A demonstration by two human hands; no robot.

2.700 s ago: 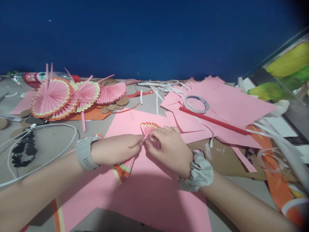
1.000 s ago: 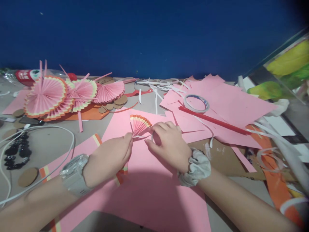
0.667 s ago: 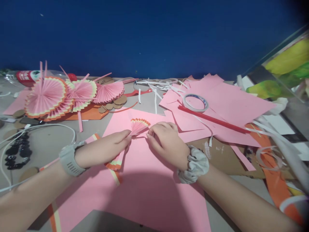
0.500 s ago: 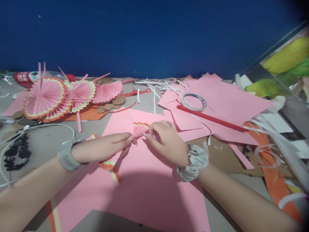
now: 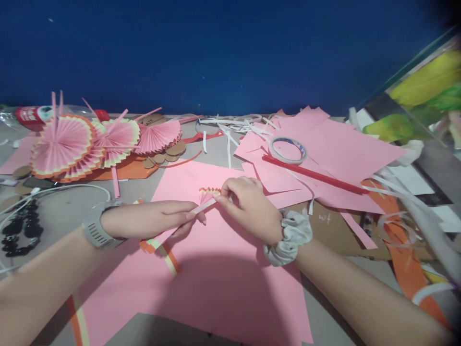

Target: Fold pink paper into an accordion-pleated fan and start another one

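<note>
Left grip (image 5: 158, 218) clasps pleated paper (image 5: 206, 195) protruding at both ends.

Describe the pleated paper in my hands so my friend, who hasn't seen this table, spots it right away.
In front of the blue wall, a large pink sheet lies in the middle of the table. Over that sheet, the left hand and right hand grip the pleated paper, pink with a zigzag orange-and-yellow edge. Unlike the pleated fans at back left, it alone is hand-held.
</note>
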